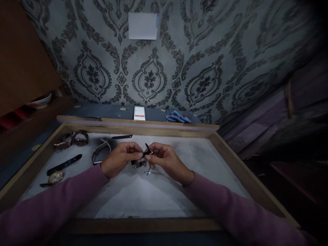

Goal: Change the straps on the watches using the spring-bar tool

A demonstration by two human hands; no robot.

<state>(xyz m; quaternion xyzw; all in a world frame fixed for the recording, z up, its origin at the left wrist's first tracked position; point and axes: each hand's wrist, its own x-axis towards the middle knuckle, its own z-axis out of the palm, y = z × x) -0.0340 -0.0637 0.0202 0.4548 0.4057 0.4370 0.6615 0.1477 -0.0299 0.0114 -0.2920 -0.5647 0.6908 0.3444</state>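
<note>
My left hand (124, 157) and my right hand (166, 160) meet over the middle of a shallow wooden-framed tray. Both are closed in a pinch on a wristwatch (136, 165) with a dark strap. The strap's dark end (147, 147) sticks up between my fingertips, with a shiny metal part, perhaps the buckle, beside my right fingers. Part of the watch is hidden by my fingers. Just below my right hand, thin metal tools (153, 173) lie on the tray's white surface. A light-coloured watch strap (98, 150) rests left of my left hand.
On the tray's left lie two brownish watches (81, 138), a gold-faced watch (55, 177) and a dark strap (65, 164). A flat dark strip (121, 137) lies farther back. Behind the wooden rim (153, 125) are a phone (139, 113) and a blue cloth (178, 117).
</note>
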